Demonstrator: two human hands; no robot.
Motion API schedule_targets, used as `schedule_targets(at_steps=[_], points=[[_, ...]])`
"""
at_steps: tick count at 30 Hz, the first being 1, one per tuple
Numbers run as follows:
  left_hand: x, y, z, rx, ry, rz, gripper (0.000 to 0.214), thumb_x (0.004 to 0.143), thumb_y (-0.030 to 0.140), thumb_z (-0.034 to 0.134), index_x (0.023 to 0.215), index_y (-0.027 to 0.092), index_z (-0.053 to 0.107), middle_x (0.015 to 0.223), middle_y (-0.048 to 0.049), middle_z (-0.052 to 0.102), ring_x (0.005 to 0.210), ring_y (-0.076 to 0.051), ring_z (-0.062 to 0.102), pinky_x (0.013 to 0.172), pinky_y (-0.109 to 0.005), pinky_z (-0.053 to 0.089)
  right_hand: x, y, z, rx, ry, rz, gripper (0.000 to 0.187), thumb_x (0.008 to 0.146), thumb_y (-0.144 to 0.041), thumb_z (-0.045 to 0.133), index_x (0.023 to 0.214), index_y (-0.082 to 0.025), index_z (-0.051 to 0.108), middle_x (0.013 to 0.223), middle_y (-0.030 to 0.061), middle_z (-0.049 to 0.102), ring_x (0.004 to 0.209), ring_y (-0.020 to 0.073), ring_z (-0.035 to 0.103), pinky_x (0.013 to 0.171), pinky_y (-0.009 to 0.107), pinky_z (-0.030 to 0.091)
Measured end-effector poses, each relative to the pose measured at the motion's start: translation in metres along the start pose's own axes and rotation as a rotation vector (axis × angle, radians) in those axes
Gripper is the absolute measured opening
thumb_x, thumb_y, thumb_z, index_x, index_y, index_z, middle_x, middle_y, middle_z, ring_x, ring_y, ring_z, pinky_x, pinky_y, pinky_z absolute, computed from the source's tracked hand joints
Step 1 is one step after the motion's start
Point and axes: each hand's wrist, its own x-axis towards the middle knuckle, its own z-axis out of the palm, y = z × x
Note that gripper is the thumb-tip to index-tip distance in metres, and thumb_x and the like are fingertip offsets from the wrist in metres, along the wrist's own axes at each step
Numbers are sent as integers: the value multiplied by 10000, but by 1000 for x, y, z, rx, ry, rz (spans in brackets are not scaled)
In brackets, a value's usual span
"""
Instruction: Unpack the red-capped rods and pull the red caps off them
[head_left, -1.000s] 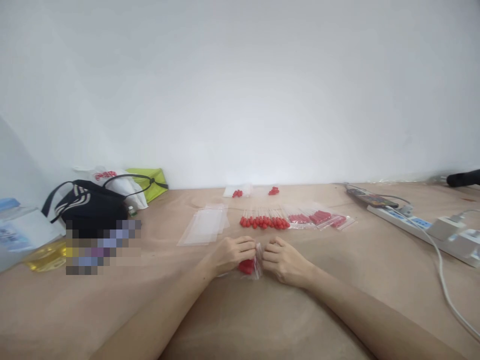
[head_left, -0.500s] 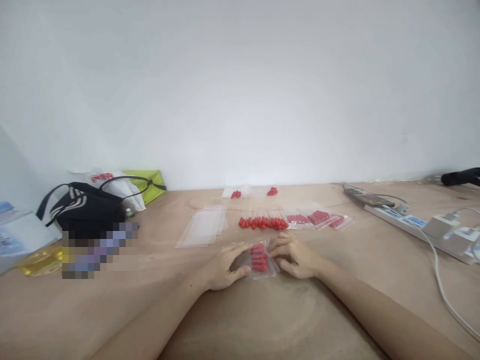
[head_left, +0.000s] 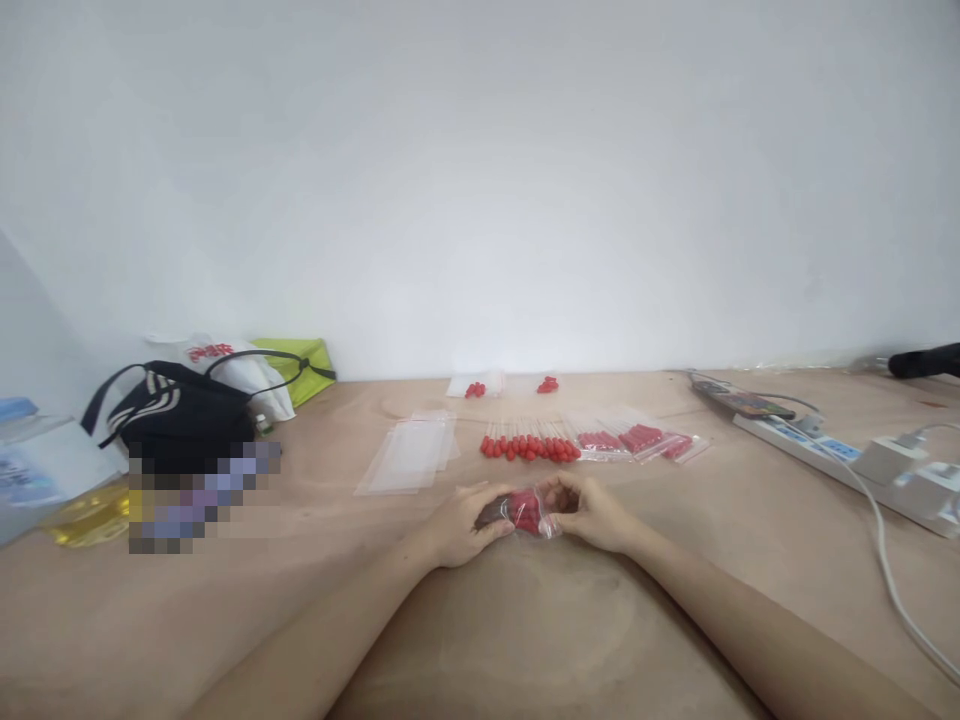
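A clear zip bag (head_left: 528, 511) with several red pieces inside is held between my two hands near the middle of the table. My left hand (head_left: 466, 522) grips its left side, thumb in front and fingers behind. On the right side, my right hand (head_left: 589, 512) pinches the bag's edge with bent fingers. Just beyond lies a row of thin sticks with red tips (head_left: 529, 447). To the right of that row, filled clear bags (head_left: 637, 438) of red pieces overlap. Flat bags (head_left: 409, 455) without red pieces are stacked at the left.
Two small clusters of red pieces (head_left: 475, 390) lie on bags by the wall. At the right are a white power strip (head_left: 840, 460), a phone (head_left: 742, 399) and a trailing cable (head_left: 877, 540). A black bag (head_left: 187, 420) and a yellow bottle (head_left: 94, 515) stand left.
Both hands have closed in on the zip bag and now grip its sides. The bag, flat before, is bunched and tilted up, its red pieces squeezed together.
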Motion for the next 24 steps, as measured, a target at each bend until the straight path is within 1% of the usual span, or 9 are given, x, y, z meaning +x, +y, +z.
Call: schedule_targets(at_steps=[2, 4, 7, 9, 13, 16, 18, 20, 24], points=[[2, -1, 1, 0, 9, 5, 359, 812, 363, 462, 1155, 258, 463, 1092, -20, 568, 978, -189, 518, 851, -310, 382, 0, -2, 3, -16, 49, 32, 320, 584, -401, 686, 753, -156, 571, 661, -9, 567, 580, 101, 485, 528, 219, 382], [4, -1, 2, -6, 10, 18, 341, 818, 355, 454, 1143, 253, 477, 1072, -22, 578, 965, -186, 525, 844, -307, 388, 0, -3, 6, -4, 89, 18, 289, 656, -429, 618, 735, -155, 572, 659, 6, 587, 594, 113, 505, 547, 231, 393], [5, -2, 2, -21, 11, 43, 326, 826, 330, 446, 1139, 248, 483, 1097, -28, 572, 986, -181, 522, 860, -309, 384, 1, -3, 8, 67, 116, -55, 314, 723, -428, 546, 910, -176, 560, 716, 11, 611, 627, 122, 528, 591, 247, 406], [5, -3, 3, -27, 20, 59, 322, 826, 326, 450, 1136, 246, 485, 1108, -28, 567, 998, -177, 520, 871, -310, 380, 1, -2, 8, 99, 111, -66, 341, 708, -415, 569, 960, -187, 533, 704, -3, 599, 613, 116, 518, 581, 243, 400], [5, -5, 5, -38, 64, 85, 319, 811, 335, 477, 1112, 231, 502, 1108, -35, 557, 1005, -170, 513, 881, -302, 383, 1, -1, 6, 48, 69, 12, 306, 574, -364, 695, 748, -166, 541, 608, -32, 529, 547, 89, 448, 512, 212, 353], [5, -4, 5, -40, 117, 97, 291, 796, 328, 502, 1060, 210, 536, 1089, -49, 541, 985, -164, 514, 867, -285, 394, 1, 1, 6, 29, 51, 30, 341, 498, -322, 742, 713, -162, 531, 604, -43, 507, 540, 76, 420, 497, 197, 331], [5, -3, 5, -34, 140, 95, 272, 786, 322, 518, 1027, 201, 553, 1054, -52, 537, 950, -160, 522, 844, -279, 407, 2, 1, 7, 28, 39, -8, 341, 493, -305, 743, 709, -164, 519, 618, -47, 503, 546, 72, 414, 502, 192, 329], [5, -3, 5, -30, 146, 86, 258, 779, 315, 528, 1006, 198, 563, 1022, -50, 541, 920, -158, 529, 823, -278, 416, 1, -1, 8, 0, 29, -53, 298, 518, -286, 724, 680, -168, 503, 603, -55, 489, 537, 67, 400, 499, 187, 322], [4, -3, 5, -36, 141, 74, 255, 779, 307, 528, 1015, 213, 560, 1008, -39, 550, 911, -160, 530, 818, -286, 418, -1, -8, 7, -171, 34, -131, 176, 576, -219, 656, 665, -177, 511, 586, -55, 498, 537, 75, 413, 507, 189, 325]])
